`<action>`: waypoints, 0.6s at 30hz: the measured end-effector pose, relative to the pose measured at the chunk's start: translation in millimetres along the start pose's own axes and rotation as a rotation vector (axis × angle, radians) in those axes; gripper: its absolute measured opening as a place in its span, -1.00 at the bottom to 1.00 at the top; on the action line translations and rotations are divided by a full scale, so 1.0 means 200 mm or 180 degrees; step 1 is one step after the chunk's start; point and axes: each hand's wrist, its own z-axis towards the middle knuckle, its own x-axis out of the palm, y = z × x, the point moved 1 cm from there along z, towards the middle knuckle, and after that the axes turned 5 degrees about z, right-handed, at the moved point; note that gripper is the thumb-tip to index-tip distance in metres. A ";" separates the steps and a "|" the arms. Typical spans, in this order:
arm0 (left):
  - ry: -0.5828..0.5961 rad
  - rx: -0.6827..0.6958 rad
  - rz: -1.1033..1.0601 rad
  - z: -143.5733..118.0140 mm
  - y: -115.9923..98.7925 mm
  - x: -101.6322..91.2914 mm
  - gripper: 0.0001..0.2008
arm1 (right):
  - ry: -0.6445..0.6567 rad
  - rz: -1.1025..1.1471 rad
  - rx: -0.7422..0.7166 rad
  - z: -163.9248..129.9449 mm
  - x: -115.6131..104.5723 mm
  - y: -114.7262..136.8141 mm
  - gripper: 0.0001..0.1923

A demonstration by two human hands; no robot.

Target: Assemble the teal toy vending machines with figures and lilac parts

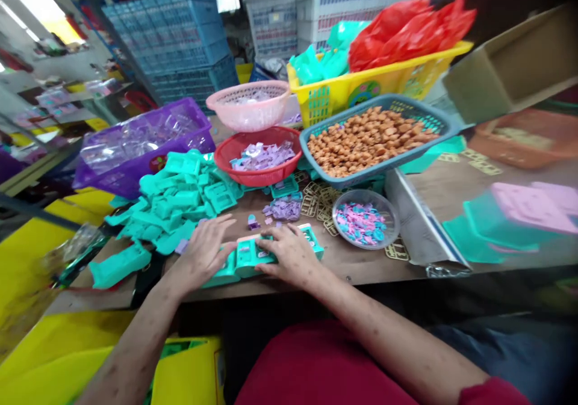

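Both hands rest on a teal plastic toy piece lying flat at the near edge of the wooden table. My left hand presses its left end with fingers spread. My right hand covers its right part, fingertips on a pale pink insert in the middle. A heap of teal plastic parts lies just beyond my left hand. Small lilac pieces are scattered ahead of my fingers.
A clear bowl of pink and blue bits, gold frames, a red bowl of lilac parts, a blue basket of orange pieces, a purple crate, a yellow basket. Yellow bins stand below left.
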 end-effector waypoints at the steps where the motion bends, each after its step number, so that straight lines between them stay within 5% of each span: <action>1: -0.0109 -0.0291 0.0144 -0.03 0.03 0.02 -0.40 | -0.0020 0.0000 -0.0009 0.00 0.00 0.00 -0.40; 5: 0.0152 -0.0513 0.0131 -0.08 0.15 0.06 -0.34 | -0.0070 -0.0060 -0.0026 0.01 0.02 -0.01 -0.42; 9: -0.0062 -0.0546 -0.0063 -0.07 0.22 -0.07 -0.40 | -0.0088 -0.0152 -0.0068 -0.01 0.01 -0.02 -0.42; 11: 0.0125 -0.0547 -0.0070 -0.10 0.23 -0.09 -0.41 | -0.0095 -0.0170 -0.0074 -0.01 0.01 -0.01 -0.43; 15: 0.0790 -0.0295 -0.0052 -0.19 0.24 0.00 -0.22 | -0.0154 -0.0141 0.0076 -0.01 0.00 0.01 -0.43; 18: 0.0763 -0.0281 -0.0126 -0.21 0.22 0.07 -0.05 | -0.0280 -0.0075 0.0135 -0.01 0.00 0.02 -0.30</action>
